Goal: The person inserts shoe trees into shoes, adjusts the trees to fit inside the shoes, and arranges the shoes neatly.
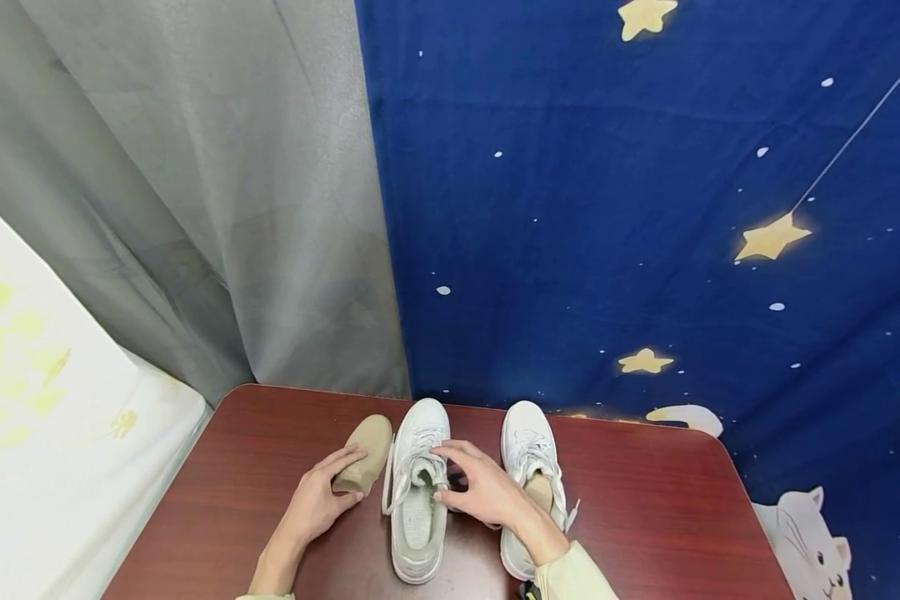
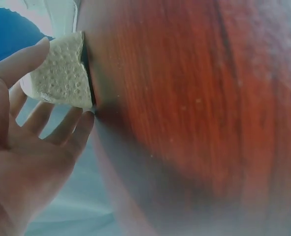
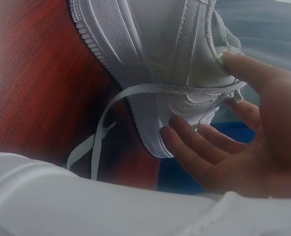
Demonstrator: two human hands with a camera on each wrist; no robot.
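Observation:
A beige, dimpled shoe insert (image 1: 371,446) lies on the table beside a white lace-up sneaker (image 1: 417,533). My left hand (image 1: 318,500) is spread around the insert's near end, fingers over its left side and thumb by its heel end. The left wrist view shows the insert's pitted end (image 2: 61,73) between thumb and loosely bent fingers. At the sneaker's right side, my right hand (image 1: 487,487) touches the tongue and laces with spread thumb and fingers. In the right wrist view, the thumb is at the collar and the other fingers lie along the upper (image 3: 155,64). The sneaker's inside shows no insert.
A second white sneaker (image 1: 528,437) stands to the right, partly behind my right forearm, with a beige insert (image 1: 540,490) inside. A small black item (image 1: 527,590) lies at the near edge. Grey and blue star-patterned curtains (image 1: 570,208) hang behind the reddish-brown table (image 1: 645,517).

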